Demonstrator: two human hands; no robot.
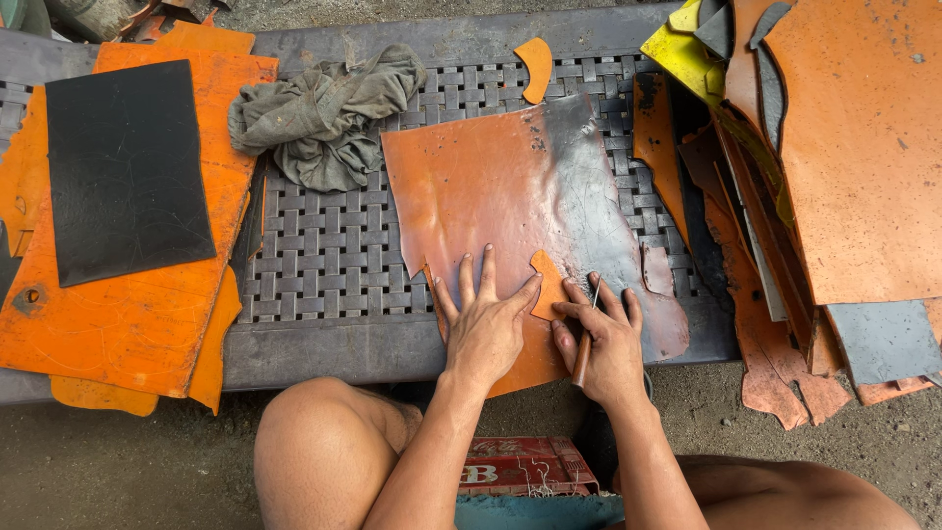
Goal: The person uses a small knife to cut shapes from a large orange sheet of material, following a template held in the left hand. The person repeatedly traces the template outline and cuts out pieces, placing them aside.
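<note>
Leather sheet (510, 186), orange, near tabletop (334, 250) front edge; looks thin, floppy. Left hand (484, 329) fingers spread, pinning small template (548, 285). Right hand (608, 348) fingers closed round awl (586, 339). Best held flat near template.

Head view, steeply down, close

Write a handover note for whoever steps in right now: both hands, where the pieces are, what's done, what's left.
Left hand: flat on the orange sheet, fingertips pinning a small orange pattern piece.
Right hand: gripping a thin pointed tool, tip at the pattern's right edge.
The sheet lies on the woven metal bench; a grey rag is behind it, a black sheet on orange sheets at left, a scrap pile at right.
Done: pattern placed at the sheet's near edge.
Left: the outline cannot be seen finished; the shape is not cut free.
</note>
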